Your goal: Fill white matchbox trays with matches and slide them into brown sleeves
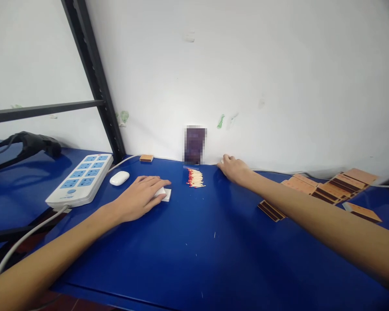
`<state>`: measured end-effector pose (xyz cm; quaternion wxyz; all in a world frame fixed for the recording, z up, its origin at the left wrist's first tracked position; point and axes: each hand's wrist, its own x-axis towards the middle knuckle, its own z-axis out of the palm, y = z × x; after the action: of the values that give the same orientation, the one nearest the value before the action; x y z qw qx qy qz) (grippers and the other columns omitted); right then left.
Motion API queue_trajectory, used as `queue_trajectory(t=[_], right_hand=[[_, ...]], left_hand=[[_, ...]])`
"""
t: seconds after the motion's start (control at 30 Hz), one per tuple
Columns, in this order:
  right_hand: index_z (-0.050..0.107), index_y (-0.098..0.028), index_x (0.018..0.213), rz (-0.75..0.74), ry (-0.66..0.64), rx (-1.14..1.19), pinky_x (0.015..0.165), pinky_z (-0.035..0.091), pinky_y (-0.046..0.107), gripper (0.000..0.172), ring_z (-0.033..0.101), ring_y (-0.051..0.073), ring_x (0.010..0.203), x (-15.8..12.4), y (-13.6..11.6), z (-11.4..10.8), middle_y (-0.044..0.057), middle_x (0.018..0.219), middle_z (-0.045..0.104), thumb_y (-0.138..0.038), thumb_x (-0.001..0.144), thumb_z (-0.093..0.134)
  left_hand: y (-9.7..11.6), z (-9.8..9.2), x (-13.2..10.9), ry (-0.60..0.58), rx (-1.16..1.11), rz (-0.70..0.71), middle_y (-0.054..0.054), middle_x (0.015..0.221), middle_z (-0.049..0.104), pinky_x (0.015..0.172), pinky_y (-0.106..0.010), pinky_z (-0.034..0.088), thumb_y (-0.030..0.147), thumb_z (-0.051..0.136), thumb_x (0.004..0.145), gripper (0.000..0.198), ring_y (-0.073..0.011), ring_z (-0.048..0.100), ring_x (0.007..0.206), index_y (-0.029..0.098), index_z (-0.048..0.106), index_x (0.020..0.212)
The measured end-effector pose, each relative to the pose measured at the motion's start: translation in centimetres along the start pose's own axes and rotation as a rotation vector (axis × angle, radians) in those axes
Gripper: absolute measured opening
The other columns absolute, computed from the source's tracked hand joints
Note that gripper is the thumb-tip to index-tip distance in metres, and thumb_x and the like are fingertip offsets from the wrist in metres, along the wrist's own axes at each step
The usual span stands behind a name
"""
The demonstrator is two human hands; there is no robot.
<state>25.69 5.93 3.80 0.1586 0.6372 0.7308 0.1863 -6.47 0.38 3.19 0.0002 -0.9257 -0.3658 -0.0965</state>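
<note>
My left hand (pixel 141 198) rests on the blue table, thumb and fingers closed round a small white inner tray (pixel 167 195) like that of a matchbox. Most of it is hidden under the fingers. Right of that hand lies a row of matches (pixel 196 178), red heads mostly to the left. By the foot of the wall, my right hand (pixel 234 168) is closed; a bit of white shows at its fingertips, too small to name. Below my right forearm are matchboxes (pixel 272 210) side by side, with more matchboxes (pixel 340 186) beyond it.
A power strip (pixel 81 179) and a white earbud case (pixel 119 178) lie at the left. One matchbox (pixel 146 158) sits against the wall, near a blurred-out phone-like object (pixel 194 144) leaning there. A black metal frame (pixel 95 77) stands at the left. White slivers dot the table (pixel 168 259).
</note>
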Motion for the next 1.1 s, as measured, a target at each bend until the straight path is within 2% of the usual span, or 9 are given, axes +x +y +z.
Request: queue_trajectory(t=[0.1,0.2,0.43,0.53,0.63,0.73,0.87,1.0,1.1], right_hand=[[0.061,-0.012,0.115,0.016,-0.010,-0.010,0.076,0.049,0.035,0.034,0.057,0.029,0.104,-1.5,-0.5,-0.5,0.020,0.115,0.052,-0.009,0.090,0.038],[0.061,-0.013,0.114,0.015,0.002,-0.007,0.073,0.049,0.033,0.034,0.059,0.027,0.100,-3.0,-0.8,-1.1,0.019,0.112,0.054,-0.006,0.088,0.040],[0.052,-0.009,0.119,0.039,0.169,-0.005,0.070,0.048,0.031,0.040,0.061,0.025,0.094,-5.9,-1.3,-3.1,0.018,0.106,0.058,0.002,0.084,0.037],[0.043,-0.013,0.131,-0.038,0.211,0.004,0.067,0.049,0.030,0.054,0.062,0.025,0.096,-7.6,-2.2,-3.0,0.017,0.111,0.059,0.005,0.081,0.038],[0.032,-0.014,0.141,-0.088,0.147,0.039,0.066,0.052,0.031,0.074,0.064,0.025,0.091,-9.0,-3.2,-1.8,0.016,0.111,0.061,0.011,0.072,0.044],[0.039,-0.009,0.137,-0.110,0.131,0.086,0.070,0.053,0.033,0.061,0.063,0.026,0.095,-9.7,-3.7,-0.1,0.017,0.110,0.062,0.004,0.078,0.048],[0.041,-0.007,0.134,-0.099,0.228,0.185,0.081,0.052,0.037,0.042,0.056,0.028,0.110,-9.7,-3.9,1.5,0.019,0.120,0.058,-0.024,0.096,0.036],[0.049,-0.005,0.127,-0.042,0.244,0.202,0.087,0.049,0.039,0.040,0.051,0.030,0.118,-9.2,-3.8,1.8,0.022,0.125,0.056,-0.024,0.096,0.033],[0.049,-0.004,0.128,-0.060,0.313,0.235,0.092,0.046,0.043,0.040,0.045,0.031,0.124,-8.5,-4.1,1.7,0.022,0.134,0.049,-0.020,0.095,0.035]], left_hand=[[0.2,-0.6,0.5,0.128,-0.038,0.010,-0.005,0.129,0.054,0.105,-0.048,0.025,0.039,0.033,0.098,0.035,-0.0253,0.040,0.126,0.026,0.045,0.127],[1.2,-0.7,1.3,0.195,-0.217,0.084,-0.005,0.117,0.058,0.093,-0.038,0.039,0.038,0.034,0.097,0.031,-0.0210,0.051,0.107,0.023,0.048,0.120],[5.2,1.7,4.0,0.060,-0.314,0.379,-0.004,0.084,0.056,0.081,-0.034,0.039,0.032,0.026,0.098,0.030,-0.0174,0.049,0.077,0.018,0.052,0.094],[6.0,2.7,5.5,0.104,-0.426,0.369,-0.004,0.087,0.052,0.079,-0.031,0.040,0.031,0.023,0.099,0.033,-0.0165,0.048,0.081,0.017,0.052,0.091],[6.3,2.9,6.6,0.170,-0.540,0.309,-0.004,0.087,0.052,0.081,-0.031,0.040,0.030,0.024,0.100,0.034,-0.0163,0.049,0.083,0.017,0.054,0.090],[6.8,2.8,6.8,0.163,-0.617,0.283,-0.003,0.087,0.055,0.078,-0.030,0.042,0.035,0.033,0.098,0.029,-0.0159,0.051,0.082,0.018,0.057,0.098],[6.9,3.0,5.7,0.096,-0.672,0.265,-0.003,0.092,0.059,0.073,-0.028,0.044,0.036,0.055,0.089,0.021,-0.0142,0.054,0.077,0.020,0.058,0.102],[6.4,3.3,4.8,0.014,-0.567,0.328,-0.004,0.101,0.061,0.081,-0.030,0.045,0.033,0.062,0.084,0.022,-0.0164,0.057,0.088,0.020,0.058,0.101],[6.1,3.3,4.6,0.028,-0.468,0.313,-0.005,0.105,0.061,0.088,-0.034,0.043,0.036,0.061,0.084,0.030,-0.0196,0.056,0.096,0.021,0.056,0.110]])
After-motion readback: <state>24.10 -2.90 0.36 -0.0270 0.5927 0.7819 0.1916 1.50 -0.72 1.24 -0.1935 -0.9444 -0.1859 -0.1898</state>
